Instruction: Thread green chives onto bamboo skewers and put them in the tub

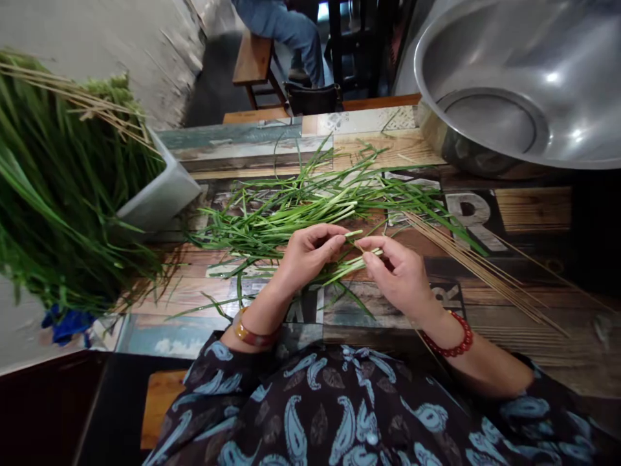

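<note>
My left hand (313,252) pinches the pale stem end of a Chinese chive (355,233) between thumb and fingertips. Close beside it, my right hand (400,275) is closed on a thin bamboo skewer (427,343), whose shaft runs back beneath the wrist. The skewer's tip points at the stem; whether it has pierced it cannot be made out. Several pale chive ends (361,262) lie at the right fingertips, apparently on the skewer. A loose pile of chives (291,213) spreads over the table just beyond both hands.
Loose bamboo skewers (475,268) lie at the right on the patterned table (533,210). A large steel basin (436,123) stands at the back right. At the left, a white container (162,188) is heaped with chives (63,175). A seated person's leg (291,32) shows beyond the table.
</note>
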Tool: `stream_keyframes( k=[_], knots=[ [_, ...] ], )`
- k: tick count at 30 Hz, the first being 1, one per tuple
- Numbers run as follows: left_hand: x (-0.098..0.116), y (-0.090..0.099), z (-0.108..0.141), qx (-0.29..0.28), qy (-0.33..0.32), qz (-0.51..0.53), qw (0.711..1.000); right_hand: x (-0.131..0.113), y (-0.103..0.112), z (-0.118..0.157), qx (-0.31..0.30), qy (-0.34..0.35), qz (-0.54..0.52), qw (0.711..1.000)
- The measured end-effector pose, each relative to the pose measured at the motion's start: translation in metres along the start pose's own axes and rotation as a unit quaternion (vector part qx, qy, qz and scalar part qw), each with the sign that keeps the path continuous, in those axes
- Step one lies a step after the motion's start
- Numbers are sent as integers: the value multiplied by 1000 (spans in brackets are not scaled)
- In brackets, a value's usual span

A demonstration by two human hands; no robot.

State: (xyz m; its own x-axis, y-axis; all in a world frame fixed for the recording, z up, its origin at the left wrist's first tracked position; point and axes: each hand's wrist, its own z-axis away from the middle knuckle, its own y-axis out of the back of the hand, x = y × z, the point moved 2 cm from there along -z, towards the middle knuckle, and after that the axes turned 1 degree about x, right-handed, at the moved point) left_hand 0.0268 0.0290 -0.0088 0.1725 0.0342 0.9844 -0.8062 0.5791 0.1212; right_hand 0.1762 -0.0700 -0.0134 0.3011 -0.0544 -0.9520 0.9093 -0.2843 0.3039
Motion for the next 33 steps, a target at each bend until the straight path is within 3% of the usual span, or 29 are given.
stream_keyframes(
  k=[25, 33],
  knots=[
    [1, -5, 8, -4, 14, 35, 999, 3, -3, 2, -18, 26, 26, 999],
    [3, -4, 8, 21, -59, -38, 997, 4, -3, 1, -27, 15, 27, 999]
  ],
)
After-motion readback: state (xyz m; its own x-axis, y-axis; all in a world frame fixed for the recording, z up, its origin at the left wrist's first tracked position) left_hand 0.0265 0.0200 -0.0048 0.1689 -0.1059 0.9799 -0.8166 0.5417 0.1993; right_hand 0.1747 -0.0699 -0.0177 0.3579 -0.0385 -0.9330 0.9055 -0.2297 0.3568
